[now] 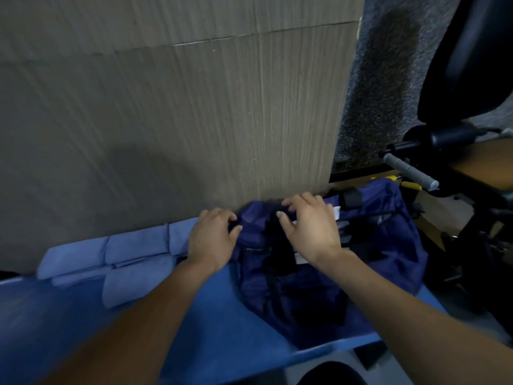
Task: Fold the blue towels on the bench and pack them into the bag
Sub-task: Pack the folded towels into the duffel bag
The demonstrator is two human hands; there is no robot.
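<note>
- Blue bench (211, 323) along the bottom of the frame.
- Dark blue bag (313, 287) at lower centre-right.
- Left hand (212, 241) pinching the bag's edge; right hand (308, 223) curled on its top.
- Folded blue towels (111, 259) at lower left, against the wall (166, 120).

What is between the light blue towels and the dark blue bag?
In the head view, the left hand sits there, at the bag's left edge, beside the last of the folded towels on the bench.
</note>
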